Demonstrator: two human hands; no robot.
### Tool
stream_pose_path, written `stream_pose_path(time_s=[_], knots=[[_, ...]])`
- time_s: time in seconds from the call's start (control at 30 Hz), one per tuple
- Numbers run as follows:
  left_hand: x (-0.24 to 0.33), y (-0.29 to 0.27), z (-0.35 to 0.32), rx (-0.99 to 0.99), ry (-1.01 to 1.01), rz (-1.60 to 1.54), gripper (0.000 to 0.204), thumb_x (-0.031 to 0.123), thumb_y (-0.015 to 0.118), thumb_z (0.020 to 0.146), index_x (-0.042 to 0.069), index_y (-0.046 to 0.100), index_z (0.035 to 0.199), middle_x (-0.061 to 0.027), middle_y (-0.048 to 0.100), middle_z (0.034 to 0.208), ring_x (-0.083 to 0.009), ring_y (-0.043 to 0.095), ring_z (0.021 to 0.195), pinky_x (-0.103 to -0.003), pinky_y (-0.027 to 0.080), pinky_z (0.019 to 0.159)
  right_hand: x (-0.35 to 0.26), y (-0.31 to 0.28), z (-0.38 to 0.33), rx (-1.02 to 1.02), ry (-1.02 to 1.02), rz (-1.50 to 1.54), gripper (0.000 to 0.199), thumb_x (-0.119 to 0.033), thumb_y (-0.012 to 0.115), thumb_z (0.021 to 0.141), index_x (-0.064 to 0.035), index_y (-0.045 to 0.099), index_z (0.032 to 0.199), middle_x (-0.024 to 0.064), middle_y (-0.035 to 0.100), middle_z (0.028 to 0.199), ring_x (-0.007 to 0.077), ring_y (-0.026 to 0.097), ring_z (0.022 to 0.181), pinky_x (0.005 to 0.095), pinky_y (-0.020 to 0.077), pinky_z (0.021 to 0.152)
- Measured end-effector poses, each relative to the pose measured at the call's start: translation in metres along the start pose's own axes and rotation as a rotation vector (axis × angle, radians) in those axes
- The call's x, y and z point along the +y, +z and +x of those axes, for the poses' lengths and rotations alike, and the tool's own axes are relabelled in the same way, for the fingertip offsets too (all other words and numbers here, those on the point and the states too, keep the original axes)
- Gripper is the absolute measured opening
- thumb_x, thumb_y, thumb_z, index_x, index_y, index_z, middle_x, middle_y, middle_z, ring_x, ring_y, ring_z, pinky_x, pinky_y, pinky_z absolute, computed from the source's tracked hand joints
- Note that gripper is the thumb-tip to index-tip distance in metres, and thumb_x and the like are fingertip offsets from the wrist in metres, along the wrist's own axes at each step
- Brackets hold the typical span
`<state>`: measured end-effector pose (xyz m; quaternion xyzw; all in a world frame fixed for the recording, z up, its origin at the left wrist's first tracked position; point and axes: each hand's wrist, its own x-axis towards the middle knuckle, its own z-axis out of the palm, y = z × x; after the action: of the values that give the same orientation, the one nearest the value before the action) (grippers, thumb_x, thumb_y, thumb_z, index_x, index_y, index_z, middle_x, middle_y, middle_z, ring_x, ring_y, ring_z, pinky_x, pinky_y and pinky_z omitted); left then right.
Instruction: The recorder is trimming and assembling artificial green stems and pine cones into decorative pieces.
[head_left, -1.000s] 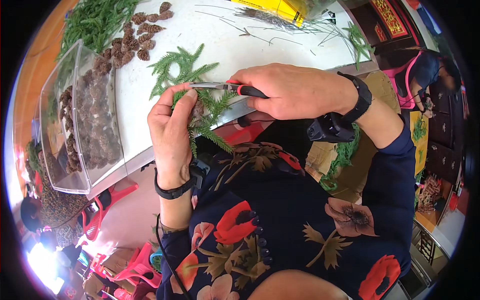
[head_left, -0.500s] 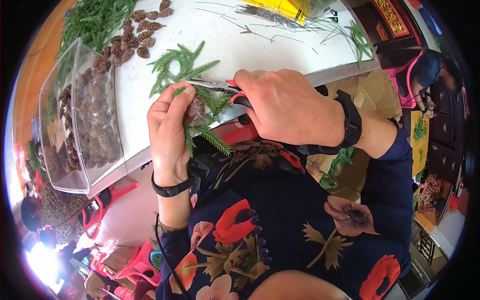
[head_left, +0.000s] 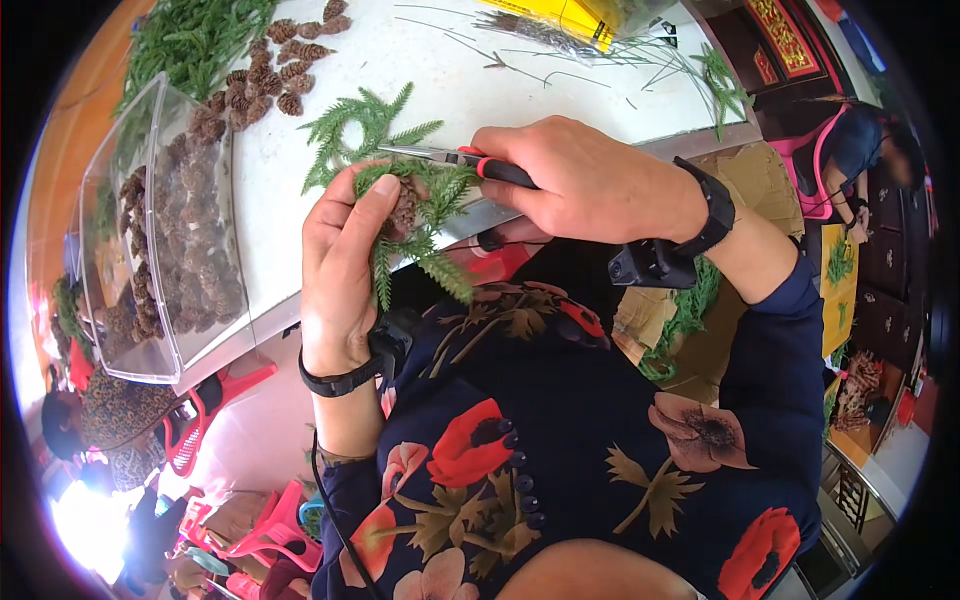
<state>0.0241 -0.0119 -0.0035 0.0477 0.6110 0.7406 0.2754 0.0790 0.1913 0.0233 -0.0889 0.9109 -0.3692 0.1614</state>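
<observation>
My left hand is closed on a green sprig with a brown pine cone in it, thumb over the cone's upper end. In my right hand is a pair of pliers with red and black handles. Its jaws lie across the top of the sprig, beside the left fingertips; whether they grip a wire there I cannot tell. Just beyond, another green sprig rests on the white table.
A clear plastic box of pine cones stands at the left. Loose pine cones and a green heap of sprigs lie behind it. Thin wires are scattered at the back, near a yellow package. Cardboard is at the right.
My right hand has turned, so the pliers lie flatter and their handles show more. The sprig and pine cone have tilted slightly in my left hand.
</observation>
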Motion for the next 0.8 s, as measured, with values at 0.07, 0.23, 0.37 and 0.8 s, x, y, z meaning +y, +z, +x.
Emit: stream_pose_path(time_s=[0.07, 0.23, 0.37, 0.8], knots=[[-0.002, -0.01, 0.002, -0.035, -0.033, -0.053, 0.021, 0.014, 0.053, 0.094, -0.002, 0.059, 0.106, -0.0034, 0.063, 0.085, -0.0069, 0.053, 0.07, -0.02, 0.04, 0.061, 0.008, 0.001, 0.001, 0.001, -0.059, 0.109, 0.023, -0.012, 0.058, 0.087, 0.0012, 0.053, 0.106, 0.0213, 0.061, 0.078, 0.0424, 0.059, 0.08, 0.0447, 0.0454, 0.07], [-0.008, -0.015, 0.002, -0.056, -0.18, -0.256, 0.028, 0.014, 0.05, 0.095, -0.005, 0.056, 0.115, -0.0095, 0.066, 0.095, -0.0118, 0.059, 0.078, -0.025, 0.046, 0.069, 0.021, 0.004, 0.002, -0.003, -0.191, 0.024, 0.025, -0.011, 0.058, 0.087, 0.0014, 0.053, 0.108, 0.0207, 0.061, 0.083, 0.0426, 0.058, 0.084, 0.0439, 0.0461, 0.071], [-0.012, -0.019, 0.0, -0.156, -0.237, -0.45, 0.032, 0.013, 0.049, 0.095, -0.006, 0.053, 0.12, -0.0116, 0.066, 0.099, -0.0141, 0.062, 0.083, -0.027, 0.049, 0.074, 0.018, 0.008, 0.0, 0.034, -0.233, 0.004, 0.024, -0.011, 0.058, 0.086, 0.0017, 0.053, 0.107, 0.0211, 0.061, 0.086, 0.0424, 0.058, 0.087, 0.0442, 0.0461, 0.073], [-0.007, 0.001, 0.004, -0.042, -0.072, -0.077, 0.021, 0.015, 0.051, 0.096, 0.0, 0.058, 0.109, -0.0011, 0.06, 0.083, -0.008, 0.051, 0.072, -0.02, 0.039, 0.067, 0.008, -0.011, 0.007, 0.265, -0.01, 0.297, 0.023, -0.012, 0.06, 0.086, 0.0005, 0.06, 0.105, 0.0107, 0.061, 0.071, 0.0139, 0.055, 0.065, 0.0288, 0.0447, 0.064]])
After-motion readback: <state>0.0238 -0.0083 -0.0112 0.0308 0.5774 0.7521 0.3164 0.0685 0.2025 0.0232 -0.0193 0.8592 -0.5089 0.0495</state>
